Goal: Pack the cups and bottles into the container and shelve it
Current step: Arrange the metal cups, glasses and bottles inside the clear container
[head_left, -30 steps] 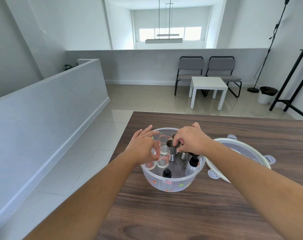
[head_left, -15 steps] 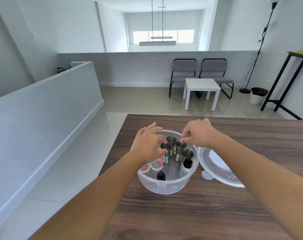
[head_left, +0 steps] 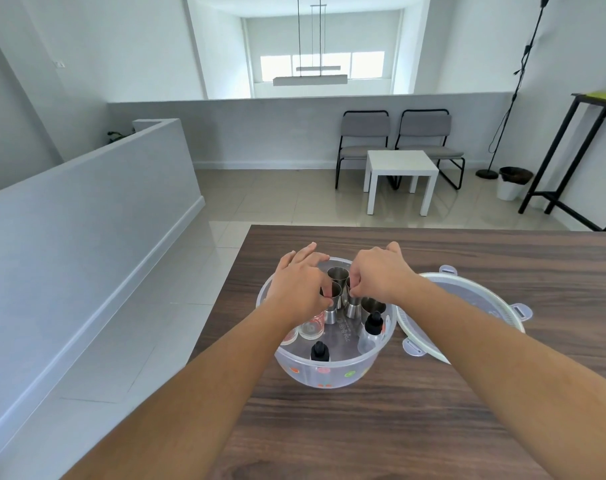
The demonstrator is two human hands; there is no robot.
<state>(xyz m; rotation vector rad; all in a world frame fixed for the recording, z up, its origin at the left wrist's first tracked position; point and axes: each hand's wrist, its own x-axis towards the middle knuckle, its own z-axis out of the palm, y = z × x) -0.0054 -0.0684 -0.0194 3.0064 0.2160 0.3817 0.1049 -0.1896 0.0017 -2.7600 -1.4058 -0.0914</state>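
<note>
A round clear container with coloured dots on its wall stands on the dark wooden surface, a little below the middle of the frame. It is open at the top, and its mouth faces up.

Inside it, four metal cups stand upright, their long axes vertical and their open mouths up: a rear cup, a left cup, a middle cup and a right cup. They are close together in the upper part of the container. At the lower left inside there are small glass cups, also upright. Two small bottles with black caps stand with their caps up: one bottle near the lower wall and another bottle near the right wall.

The left hand reaches into the container from the left; its fingers are closed around the rim of the left cup. The right hand comes from the right, and its fingers pinch the rim of the middle cup.

The lid of the container lies on the surface just beside it, to the right of centre, partly hidden behind the right forearm.
</note>
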